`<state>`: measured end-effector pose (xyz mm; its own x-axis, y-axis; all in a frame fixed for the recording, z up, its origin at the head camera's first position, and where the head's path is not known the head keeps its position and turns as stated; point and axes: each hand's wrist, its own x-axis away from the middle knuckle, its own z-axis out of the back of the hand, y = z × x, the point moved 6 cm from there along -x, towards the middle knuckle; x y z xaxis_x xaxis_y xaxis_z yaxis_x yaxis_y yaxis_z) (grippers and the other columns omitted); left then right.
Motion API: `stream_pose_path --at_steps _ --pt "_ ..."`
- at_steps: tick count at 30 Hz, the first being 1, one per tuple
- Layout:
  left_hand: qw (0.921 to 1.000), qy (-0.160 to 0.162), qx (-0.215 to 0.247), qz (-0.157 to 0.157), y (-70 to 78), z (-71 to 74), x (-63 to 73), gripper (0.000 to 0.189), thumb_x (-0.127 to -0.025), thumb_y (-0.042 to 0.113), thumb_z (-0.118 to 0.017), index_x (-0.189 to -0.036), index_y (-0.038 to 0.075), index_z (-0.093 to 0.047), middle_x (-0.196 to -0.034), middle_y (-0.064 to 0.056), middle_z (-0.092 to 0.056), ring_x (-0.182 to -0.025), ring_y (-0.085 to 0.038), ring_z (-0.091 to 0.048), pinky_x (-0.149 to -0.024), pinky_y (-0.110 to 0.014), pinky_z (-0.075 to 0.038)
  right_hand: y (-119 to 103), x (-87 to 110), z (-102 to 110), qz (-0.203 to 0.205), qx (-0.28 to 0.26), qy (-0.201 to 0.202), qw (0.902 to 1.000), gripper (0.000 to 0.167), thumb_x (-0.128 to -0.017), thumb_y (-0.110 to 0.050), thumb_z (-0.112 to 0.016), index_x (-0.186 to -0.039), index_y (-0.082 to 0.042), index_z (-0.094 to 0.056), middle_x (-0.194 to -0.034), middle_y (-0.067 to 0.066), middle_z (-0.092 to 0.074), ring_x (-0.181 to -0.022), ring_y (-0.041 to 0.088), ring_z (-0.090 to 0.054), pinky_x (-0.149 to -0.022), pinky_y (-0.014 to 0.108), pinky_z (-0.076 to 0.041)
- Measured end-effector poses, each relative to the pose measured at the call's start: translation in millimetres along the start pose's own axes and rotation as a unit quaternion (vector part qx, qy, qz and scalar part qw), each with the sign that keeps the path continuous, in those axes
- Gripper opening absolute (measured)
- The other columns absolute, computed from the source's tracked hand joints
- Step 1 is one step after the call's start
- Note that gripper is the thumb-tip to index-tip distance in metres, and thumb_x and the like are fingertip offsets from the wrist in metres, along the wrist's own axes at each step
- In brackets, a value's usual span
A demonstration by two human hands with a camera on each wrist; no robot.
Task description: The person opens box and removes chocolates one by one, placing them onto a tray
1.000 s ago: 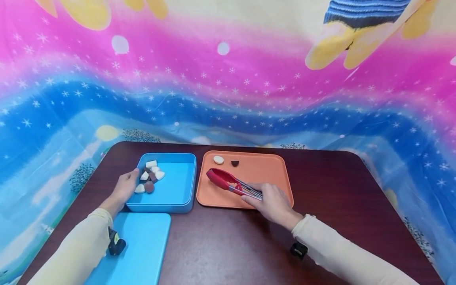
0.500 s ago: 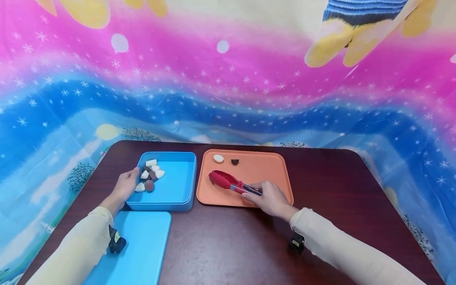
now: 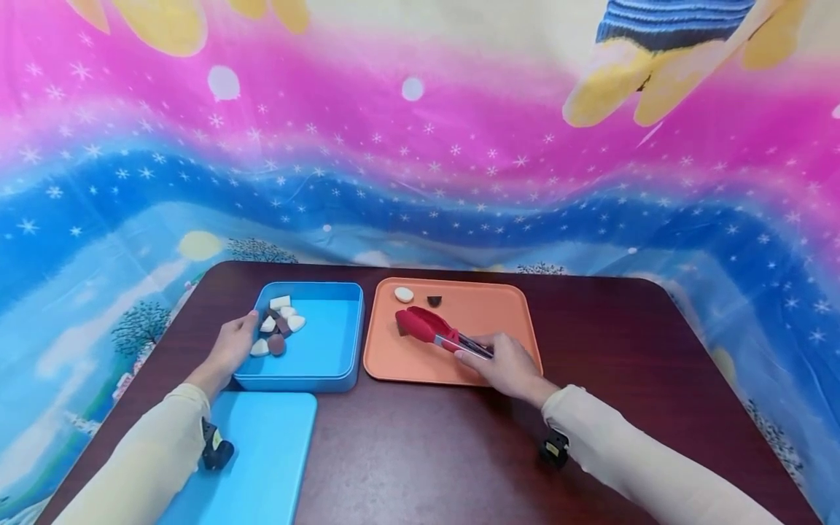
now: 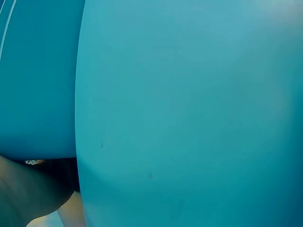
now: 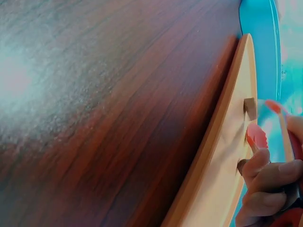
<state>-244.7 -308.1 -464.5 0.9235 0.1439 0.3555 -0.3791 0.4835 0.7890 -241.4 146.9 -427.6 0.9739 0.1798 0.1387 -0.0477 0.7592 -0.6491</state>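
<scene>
Two pale sleeves [image 3: 141, 448] cross a glossy red-brown desk [image 3: 394, 452], a snowflake-patterned cloth [image 3: 420, 138] draped behind it. Near the desk's left edge, the left hand [image 3: 232, 343] touches the blue box [image 3: 331, 339]; I can't tell whether its grip closes. A blue panel [image 3: 262, 445] lies in front. Small pieces [image 3: 277, 345] sit along the box's left side. Toward the far edge, over the orange tray [image 3: 499, 310], the right hand [image 3: 515, 368] grips red-headed tongs [image 3: 423, 325], a brown piece [image 3: 402, 330] at their tips.

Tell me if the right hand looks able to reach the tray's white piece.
Probably yes: nothing visible covers the white piece, and the right hand holds tongs close by. I can't tell whether they grip the brown piece at their tips.
</scene>
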Motion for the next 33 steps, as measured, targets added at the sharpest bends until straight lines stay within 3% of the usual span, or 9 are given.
stream_pose_path --at_steps 7,14,19,33 --pt "1.0 0.0 -0.003 0.003 -1.0 -1.9 -2.8 0.083 -0.105 0.06 -0.009 -0.16 -0.002 -0.004 -0.166 -0.032 -0.007 -0.153 -0.054 -0.009 -0.122 -0.07 -0.015 2 3.2 8 0.011 0.006 0.016 0.9998 0.058 -0.086 -0.057 -0.074 -0.124 -0.013 -0.073 -0.087 0.0 -0.07 -0.07 0.017 -0.053 -0.054 0.027 -0.044" --pt "1.0 0.0 -0.01 0.001 0.2 -0.3 -2.7 0.083 -0.105 0.059 -0.009 -0.16 -0.003 -0.004 -0.166 -0.033 -0.007 -0.153 -0.054 -0.008 -0.122 -0.07 -0.015 -9 5.8 10 0.013 -0.004 0.0 0.9999 0.075 -0.079 -0.065 -0.076 -0.134 -0.015 -0.066 -0.064 0.0 -0.051 -0.053 0.016 -0.043 -0.046 0.027 -0.037" --pt "1.0 -0.003 -0.002 0.0 0.6 -3.0 -4.4 0.082 -0.106 0.059 -0.009 -0.16 -0.002 -0.003 -0.166 -0.031 -0.007 -0.153 -0.053 -0.008 -0.122 -0.07 -0.014 -16 6.9 11 0.03 0.015 0.01 0.9994 0.089 -0.075 -0.073 -0.074 -0.143 -0.017 -0.059 -0.066 0.0 -0.049 -0.057 0.016 -0.045 -0.048 0.029 -0.039" --pt "1.0 0.004 -0.009 0.0 1.2 0.1 -3.9 0.083 -0.105 0.059 -0.009 -0.159 -0.004 -0.004 -0.166 -0.032 -0.008 -0.153 -0.054 -0.009 -0.122 -0.07 -0.016 -36 6.5 3 0.045 0.008 0.009 0.9989 0.089 -0.076 -0.07 -0.076 -0.146 -0.019 -0.055 -0.058 -0.001 -0.044 -0.047 0.014 -0.036 -0.043 0.028 -0.034"
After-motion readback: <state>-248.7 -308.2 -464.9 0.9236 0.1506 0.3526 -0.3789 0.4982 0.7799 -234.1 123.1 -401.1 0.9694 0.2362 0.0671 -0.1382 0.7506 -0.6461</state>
